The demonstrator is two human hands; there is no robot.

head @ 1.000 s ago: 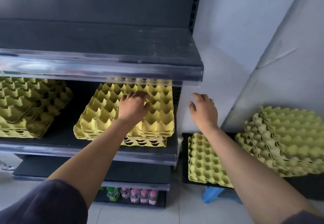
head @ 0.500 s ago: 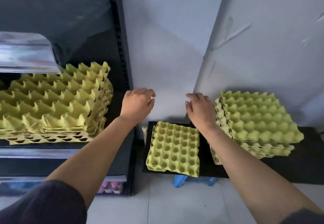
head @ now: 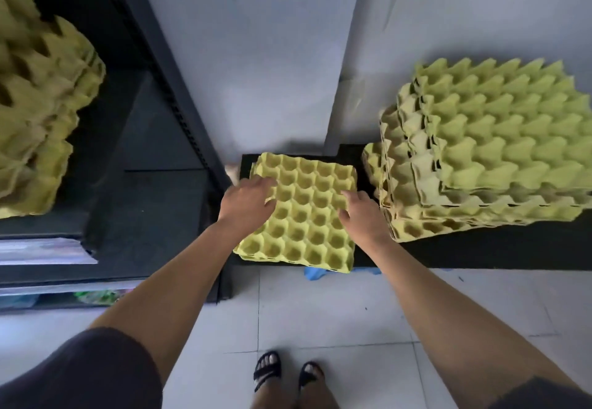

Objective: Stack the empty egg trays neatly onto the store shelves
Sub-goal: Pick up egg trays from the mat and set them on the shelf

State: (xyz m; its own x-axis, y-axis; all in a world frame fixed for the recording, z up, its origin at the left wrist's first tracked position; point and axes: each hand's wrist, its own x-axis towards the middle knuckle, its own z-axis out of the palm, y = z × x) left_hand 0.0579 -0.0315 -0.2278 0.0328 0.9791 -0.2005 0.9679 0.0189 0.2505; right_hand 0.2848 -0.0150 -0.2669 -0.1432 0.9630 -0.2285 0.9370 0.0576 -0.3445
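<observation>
Now left hand (head: pixel 248 200) and right hand (head: pixel 365 216), fingers loose, on one empty egg tray (head: pixel 304 219).

Pale wall (head: pixel 256 56), white tiled floor (head: pixel 320 312)

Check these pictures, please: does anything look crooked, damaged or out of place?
Yes. The tray stack on the right is untidy: its layers are shifted and turned against each other, so their edges step out instead of lining up. The single tray beside it lies flat and looks undamaged.
</observation>
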